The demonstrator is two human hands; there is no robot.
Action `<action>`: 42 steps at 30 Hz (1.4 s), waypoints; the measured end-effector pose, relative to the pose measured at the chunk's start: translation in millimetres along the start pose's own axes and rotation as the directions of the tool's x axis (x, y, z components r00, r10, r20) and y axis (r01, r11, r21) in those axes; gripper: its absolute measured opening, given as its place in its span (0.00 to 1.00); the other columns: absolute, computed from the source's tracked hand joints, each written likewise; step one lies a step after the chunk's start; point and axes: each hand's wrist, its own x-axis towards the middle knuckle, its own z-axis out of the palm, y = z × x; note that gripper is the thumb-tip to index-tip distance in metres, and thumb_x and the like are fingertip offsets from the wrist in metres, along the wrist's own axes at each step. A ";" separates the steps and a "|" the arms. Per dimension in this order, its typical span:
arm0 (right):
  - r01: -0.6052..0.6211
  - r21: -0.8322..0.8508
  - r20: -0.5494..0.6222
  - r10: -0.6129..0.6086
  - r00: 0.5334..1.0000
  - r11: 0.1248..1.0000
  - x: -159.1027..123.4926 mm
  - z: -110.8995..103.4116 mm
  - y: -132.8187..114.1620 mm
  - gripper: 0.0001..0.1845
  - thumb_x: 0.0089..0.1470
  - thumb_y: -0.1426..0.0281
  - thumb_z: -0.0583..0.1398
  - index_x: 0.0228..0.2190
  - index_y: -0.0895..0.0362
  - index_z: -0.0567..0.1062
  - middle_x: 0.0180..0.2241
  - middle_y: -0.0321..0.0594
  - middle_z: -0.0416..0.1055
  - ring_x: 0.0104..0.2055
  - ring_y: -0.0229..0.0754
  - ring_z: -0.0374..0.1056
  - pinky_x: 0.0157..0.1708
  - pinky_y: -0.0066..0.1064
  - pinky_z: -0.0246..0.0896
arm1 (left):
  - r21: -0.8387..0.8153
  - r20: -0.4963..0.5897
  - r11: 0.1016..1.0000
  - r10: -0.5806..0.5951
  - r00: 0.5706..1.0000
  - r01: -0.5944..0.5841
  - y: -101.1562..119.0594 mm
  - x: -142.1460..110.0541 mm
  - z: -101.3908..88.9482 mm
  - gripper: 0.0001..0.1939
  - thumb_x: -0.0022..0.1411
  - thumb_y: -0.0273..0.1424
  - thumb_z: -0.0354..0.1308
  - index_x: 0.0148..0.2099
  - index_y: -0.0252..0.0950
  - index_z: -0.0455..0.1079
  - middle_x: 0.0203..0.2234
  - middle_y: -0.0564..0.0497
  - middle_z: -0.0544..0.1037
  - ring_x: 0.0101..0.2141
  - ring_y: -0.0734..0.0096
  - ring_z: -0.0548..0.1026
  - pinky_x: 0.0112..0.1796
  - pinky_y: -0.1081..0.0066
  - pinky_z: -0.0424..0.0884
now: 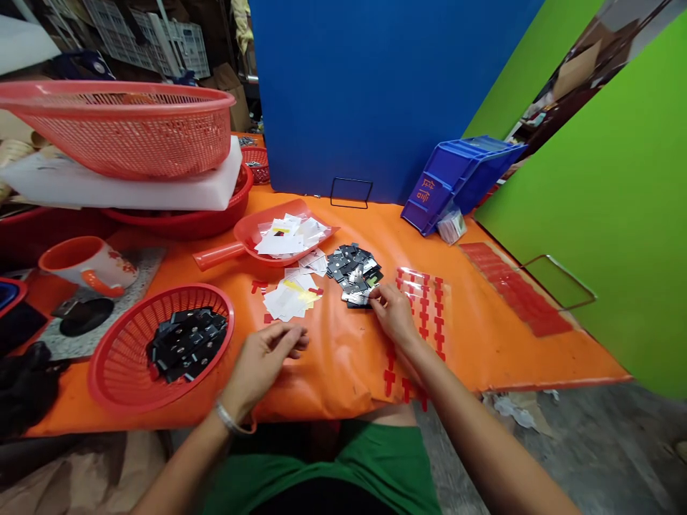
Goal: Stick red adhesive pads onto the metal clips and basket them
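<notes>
My right hand [394,312] is at the near edge of a pile of small flat black and silver pieces [351,266]. Its thumb and fingertips pinch one silver-and-black piece [361,295] there. Loosely bent, my left hand [265,361] hovers over the orange table, just below a scatter of white paper slips [287,299]; nothing shows in its fingers. More slips lie in a red scoop [244,243] behind. Under my right forearm and beside it, rows of red T-shaped pieces [424,304] lie on the table.
A red basket [230,315] with black pieces stands at the left, near a mug [89,261]. Farther back, a large red colander [161,136] rests on white foam [177,189]. Blue bins [461,175] lean at back right. Blue [370,93] and green panels [606,200] border the table.
</notes>
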 end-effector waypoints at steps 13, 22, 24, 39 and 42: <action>0.011 0.305 -0.138 0.033 0.990 0.952 -101.1 -29.6 -44.9 0.11 0.57 0.72 0.53 0.37 0.52 0.74 0.38 0.45 0.71 0.42 0.45 0.69 0.41 0.39 0.67 | -0.300 0.273 0.888 -0.271 0.923 0.350 -24.0 10.4 87.6 0.20 0.41 0.34 0.70 0.37 0.29 0.74 0.27 0.45 0.79 0.26 0.72 0.76 0.28 0.75 0.72; -0.417 0.548 0.002 0.498 0.867 0.725 -112.1 -55.8 -25.1 0.14 0.53 0.58 0.58 0.35 0.56 0.72 0.31 0.41 0.72 0.30 0.40 0.68 0.28 0.31 0.66 | -0.223 0.233 0.923 -0.261 0.937 0.313 -29.6 4.8 94.9 0.19 0.45 0.36 0.67 0.36 0.31 0.68 0.24 0.50 0.77 0.26 0.71 0.76 0.30 0.71 0.75; -0.437 0.487 -0.039 0.518 0.854 0.756 -118.0 -67.7 -9.5 0.13 0.52 0.59 0.58 0.33 0.56 0.71 0.29 0.39 0.71 0.29 0.39 0.67 0.28 0.30 0.65 | -0.232 0.241 0.922 -0.256 0.936 0.311 -28.6 4.4 95.3 0.20 0.46 0.38 0.67 0.35 0.32 0.65 0.24 0.51 0.77 0.26 0.72 0.76 0.31 0.70 0.75; -0.250 -0.032 0.147 0.252 0.957 0.968 -140.9 -69.2 1.3 0.04 0.50 0.75 0.59 0.26 0.56 0.73 0.28 0.40 0.68 0.34 0.43 0.63 0.35 0.34 0.59 | -0.153 0.372 0.931 -0.256 0.892 0.331 -38.4 11.6 152.3 0.09 0.53 0.25 0.61 0.36 0.31 0.64 0.26 0.48 0.78 0.24 0.76 0.76 0.31 0.73 0.74; -0.273 -0.050 0.195 0.278 0.941 0.961 -135.9 -62.5 1.2 0.06 0.48 0.78 0.60 0.24 0.56 0.73 0.28 0.39 0.67 0.34 0.42 0.63 0.35 0.33 0.59 | -0.134 0.363 0.939 -0.251 0.898 0.317 -42.2 15.3 153.8 0.06 0.55 0.23 0.59 0.36 0.31 0.64 0.26 0.49 0.77 0.24 0.76 0.76 0.31 0.73 0.74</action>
